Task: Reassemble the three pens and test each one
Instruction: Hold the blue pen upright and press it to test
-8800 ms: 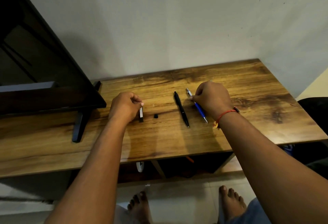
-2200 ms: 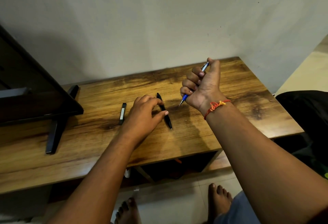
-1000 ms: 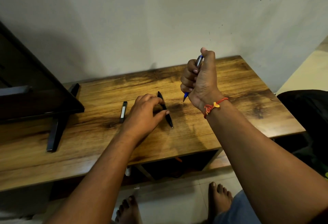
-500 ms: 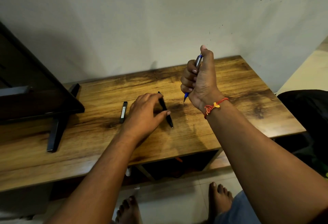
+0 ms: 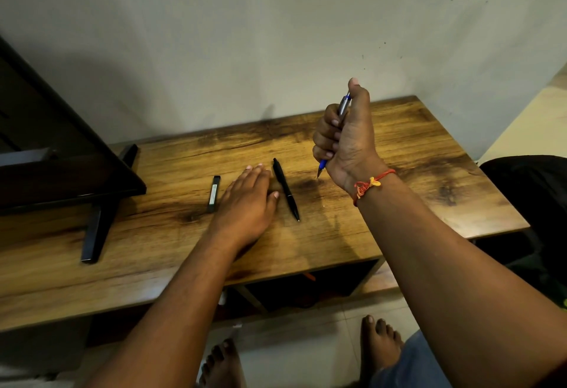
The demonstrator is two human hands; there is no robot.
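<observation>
My right hand (image 5: 345,139) is raised above the wooden table (image 5: 399,154) and grips a blue and silver pen (image 5: 343,107) in its fist, tip pointing down, thumb up by the pen's top end. A black pen (image 5: 287,191) lies on the table, tip toward me. My left hand (image 5: 247,200) rests flat on the table just left of the black pen, fingers straight. A short black pen piece with a white label (image 5: 214,193) lies left of that hand.
A dark monitor (image 5: 46,154) on a black stand foot (image 5: 98,222) occupies the table's left side. A plain wall rises behind the table. A black object (image 5: 534,191) sits off the table's right edge. My bare feet stand on the tiled floor below.
My left hand has flattened and its fingers have straightened beside the black pen. My right hand has stayed raised with the blue pen, thumb at its top.
</observation>
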